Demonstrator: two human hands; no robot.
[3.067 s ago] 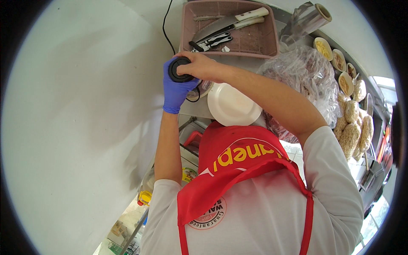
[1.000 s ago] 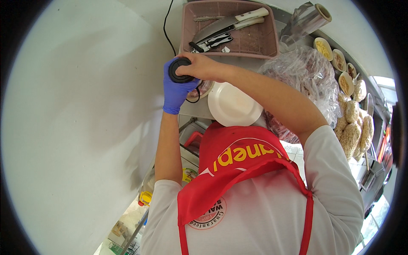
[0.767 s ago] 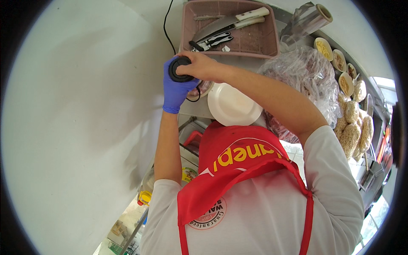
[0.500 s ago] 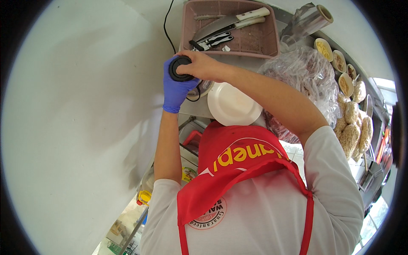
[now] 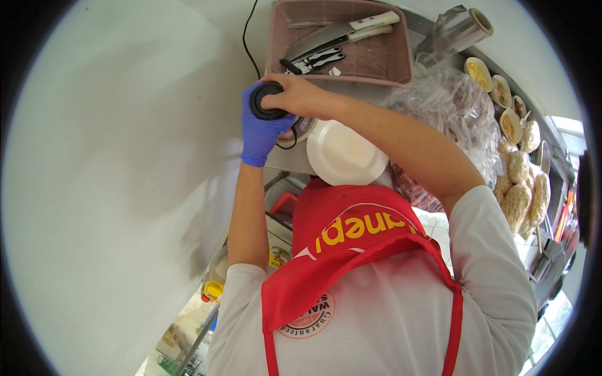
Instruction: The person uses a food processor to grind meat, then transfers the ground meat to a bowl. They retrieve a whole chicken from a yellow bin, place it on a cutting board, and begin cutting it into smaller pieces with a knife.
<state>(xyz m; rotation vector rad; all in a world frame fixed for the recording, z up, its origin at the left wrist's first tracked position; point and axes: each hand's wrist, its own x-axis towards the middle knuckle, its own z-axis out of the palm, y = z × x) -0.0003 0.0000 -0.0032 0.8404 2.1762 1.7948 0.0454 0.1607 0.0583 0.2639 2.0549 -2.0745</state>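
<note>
In a blue glove, my left hand point(image 5: 260, 135) is closed around the side of a black round-topped object point(image 5: 268, 100) whose kind I cannot make out. My bare right hand point(image 5: 300, 95) grips it from the right, thumb pressed on the ringed top and fingers curled over the far edge. What lies below the top is hidden by both hands. Just beneath it, partly covered, a round item point(image 5: 303, 130) rests on the counter with a black cord loop point(image 5: 288, 146) beside it. A white plate point(image 5: 347, 153) sits to the right, under my right forearm.
A pink plastic basket point(image 5: 401, 59) holding knives point(image 5: 332, 39) and peelers point(image 5: 316, 61) stands at the back. To the right are a plastic bag point(image 5: 445, 113), a foil roll point(image 5: 470, 31), small bowls point(image 5: 478, 74) and bagged grains point(image 5: 519, 200). A wall point(image 5: 125, 156) rises at left.
</note>
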